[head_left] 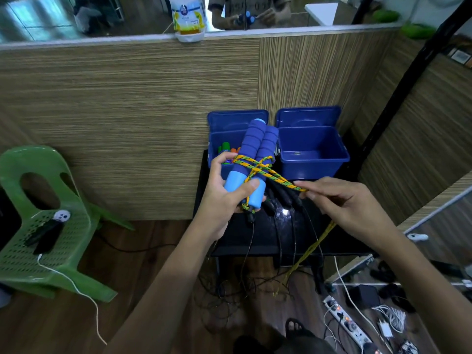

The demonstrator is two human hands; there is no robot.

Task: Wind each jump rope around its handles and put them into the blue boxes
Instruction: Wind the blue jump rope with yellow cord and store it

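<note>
My left hand (pixel 224 190) grips a pair of blue foam jump rope handles (pixel 255 154), held side by side above the table. A yellow-green braided rope (pixel 270 172) crosses around the handles in a few turns. My right hand (pixel 339 200) pinches this rope to the right of the handles, and the slack (pixel 314 246) hangs down to the floor. Two blue boxes stand open behind. The left box (pixel 217 139) holds colourful handles. The right box (pixel 314 159) looks empty. Black jump ropes (pixel 283 198) lie on the black table (pixel 332 244) under my hands.
A wooden partition (pixel 127 123) rises right behind the boxes. A green plastic chair (pixel 38 226) stands at the left with a black object on its seat. Thin black ropes dangle off the table onto the floor, and a power strip (pixel 344 320) with cables lies at the lower right.
</note>
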